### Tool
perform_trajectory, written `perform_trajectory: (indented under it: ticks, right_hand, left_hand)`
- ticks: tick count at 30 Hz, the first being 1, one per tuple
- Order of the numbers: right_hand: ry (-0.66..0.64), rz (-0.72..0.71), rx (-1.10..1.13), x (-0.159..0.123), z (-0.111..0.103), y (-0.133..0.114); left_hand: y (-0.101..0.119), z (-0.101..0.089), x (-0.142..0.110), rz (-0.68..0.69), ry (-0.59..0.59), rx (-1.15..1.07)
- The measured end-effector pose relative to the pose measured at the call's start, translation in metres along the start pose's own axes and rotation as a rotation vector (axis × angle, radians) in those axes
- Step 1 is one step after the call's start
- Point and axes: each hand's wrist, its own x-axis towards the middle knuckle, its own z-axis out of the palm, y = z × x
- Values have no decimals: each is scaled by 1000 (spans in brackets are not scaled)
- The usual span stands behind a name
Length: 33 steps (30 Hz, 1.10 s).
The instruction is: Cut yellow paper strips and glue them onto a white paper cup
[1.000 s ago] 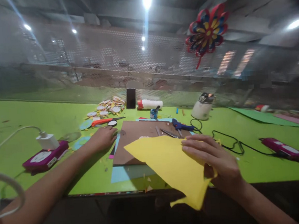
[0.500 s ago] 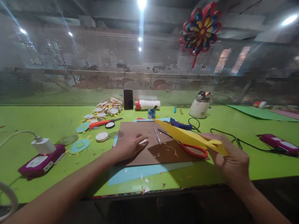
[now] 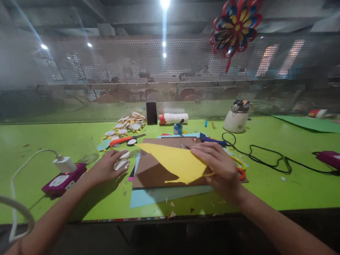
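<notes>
My right hand (image 3: 216, 163) grips a yellow sheet of paper (image 3: 175, 158) by its right edge, thumb below and fingers on top. The sheet tilts over a brown board (image 3: 146, 174) and hides much of it. Beside that hand show the red scissor handle (image 3: 242, 173) and a yellow handle loop (image 3: 240, 162); their blades are hidden. To the left of the board, my left hand (image 3: 102, 168) has its fingers curved around a white disc (image 3: 121, 165). A second white disc (image 3: 124, 154) lies just beyond it. Light blue paper (image 3: 152, 197) sticks out under the board.
A red-handled cutter (image 3: 121, 140), a black-rimmed disc (image 3: 131, 142) and a pile of flower-like pieces (image 3: 128, 123) lie at back left. Behind the board are a blue jar (image 3: 178, 129), a glue gun (image 3: 210, 140) and a kettle (image 3: 236, 116). Purple power strips (image 3: 64, 181) flank both sides.
My left hand has moved left off the board with the white piece, to beside the other disc. My right hand has moved left, swinging the yellow paper flatter across the board. The view has shifted slightly.
</notes>
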Motion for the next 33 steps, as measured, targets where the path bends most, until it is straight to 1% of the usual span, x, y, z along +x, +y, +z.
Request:
perform_trajectory:
  ticks: [2,4,5,6,7,8,9,10,13,14,16,17,18,21,23,24,25,26,27,28,29,30,31,32,33]
  right_hand:
    - [-29,-24,-1,4,18,5]
    - [-48,-38,-5,6,32,10]
    - [-54,-37,-12,8,37,12]
    - [-55,-30,-24,10,41,14]
    - [-52,-19,-40,12,43,16]
    - [-48,-4,-59,14,43,18]
    - [-40,12,-81,17,43,20]
    - [-33,26,-103,19,42,21]
    - [-25,42,-163,22,39,24]
    - [-34,36,-175,21,39,24]
    - [-74,12,-185,16,41,21]
    - [-104,-3,-183,14,42,18]
    - [-138,-16,-178,12,43,14]
    - [-257,-42,-158,11,43,-3]
    - [-381,-25,-80,16,35,-11]
    - [-442,0,-3,20,30,-12]
    - [-503,38,95,24,23,-10]
    - [-494,101,202,29,16,-5]
    - [-487,194,307,34,10,4]
    - [-404,313,402,38,6,16]
    - [-267,493,492,41,4,29]
    - [-107,730,566,44,5,44]
    - [-36,835,573,45,9,57]
    - [-16,905,593,44,15,69]
    - [-23,973,638,42,22,77]
  left_hand:
    - [7,-13,3,-100,79,-144]
    - [18,-24,10,-203,168,-244]
    - [23,-27,16,-300,215,-391]
    - [29,-27,23,-342,221,-469]
    - [34,-25,30,-350,192,-528]
    - [40,-21,37,-357,110,-631]
    - [46,-15,45,-377,1,-725]
    - [53,-9,52,-384,-70,-780]
    - [78,7,68,-354,-224,-958]
    - [86,10,73,-351,-270,-1109]
    - [99,11,80,-324,-271,-1342]
    - [104,10,83,-326,-233,-1416]
    - [108,9,86,-341,-230,-1460]
    - [108,10,93,-367,-223,-1456]
    - [102,13,93,-337,-198,-1409]
    - [99,15,93,-321,-188,-1390]
    - [95,17,92,-314,-182,-1378]
    - [91,18,91,-320,-180,-1381]
    - [88,18,91,-337,-179,-1401]
    - [86,18,90,-364,-178,-1438]
    - [85,17,90,-393,-172,-1484]
    - [84,16,89,-418,-169,-1531]
    - [84,15,89,-438,-165,-1574]
    - [85,14,88,-451,-162,-1606]
    - [86,13,88,-457,-153,-1631]
